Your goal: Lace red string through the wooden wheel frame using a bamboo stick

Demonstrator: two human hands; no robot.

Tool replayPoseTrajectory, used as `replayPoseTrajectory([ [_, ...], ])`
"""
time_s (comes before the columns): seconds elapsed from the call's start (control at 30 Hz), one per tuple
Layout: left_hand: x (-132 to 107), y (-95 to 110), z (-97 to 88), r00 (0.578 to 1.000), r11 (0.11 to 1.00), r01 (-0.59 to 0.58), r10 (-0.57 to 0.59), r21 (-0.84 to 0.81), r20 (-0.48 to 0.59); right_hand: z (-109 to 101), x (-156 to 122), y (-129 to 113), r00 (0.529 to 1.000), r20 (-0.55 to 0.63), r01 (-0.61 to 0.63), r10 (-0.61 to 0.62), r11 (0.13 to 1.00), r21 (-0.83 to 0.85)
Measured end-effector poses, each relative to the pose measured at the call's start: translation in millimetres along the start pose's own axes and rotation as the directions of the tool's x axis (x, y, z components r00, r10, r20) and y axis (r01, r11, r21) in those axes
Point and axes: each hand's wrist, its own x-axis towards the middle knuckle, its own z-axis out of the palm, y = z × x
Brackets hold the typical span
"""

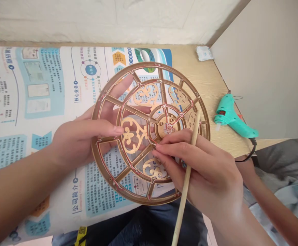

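A round gold openwork frame (141, 154), wheel-like with spokes, rings and scroll ornaments, is tilted up above the printed sheet. My left hand (84, 135) grips its left side, thumb on the face and fingers behind. Thin red and white wires (166, 111) run along its channels and gather at the round hub (161, 128). At the hub's lower edge, the thumb and fingertips of my right hand (202, 167) pinch together; a wire seems to lie there, but the fingertips partly hide it. A pale wooden stick (187, 181) is tucked between that hand's fingers, pointing away from the frame.
A teal hot glue gun (233, 116) with a black cord lies at the table's right. Behind it stands a grey panel (269, 68). A small white packet (204, 53) sits near the wall. Printed poster paper (43, 119) covers the left. Another person's arm (274, 198) shows at lower right.
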Motion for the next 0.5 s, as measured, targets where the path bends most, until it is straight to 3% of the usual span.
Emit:
replayPoseTrajectory([
  [0.33, 1.1, -2.4, -4.3, 1.000, 1.000, -0.012, 0.012, 0.003, -0.012, 0.9, -0.7, 0.6, 0.998, 0.061, 0.015, -0.012, 0.999, -0.046],
  [0.5, 0.9, -5.5, -9.0, 1.000, 1.000, -0.017, 0.016, -0.024, -0.013, 5.2, -1.8, 2.9, 1.000, -0.004, 0.001, -0.001, 1.000, -0.018],
])
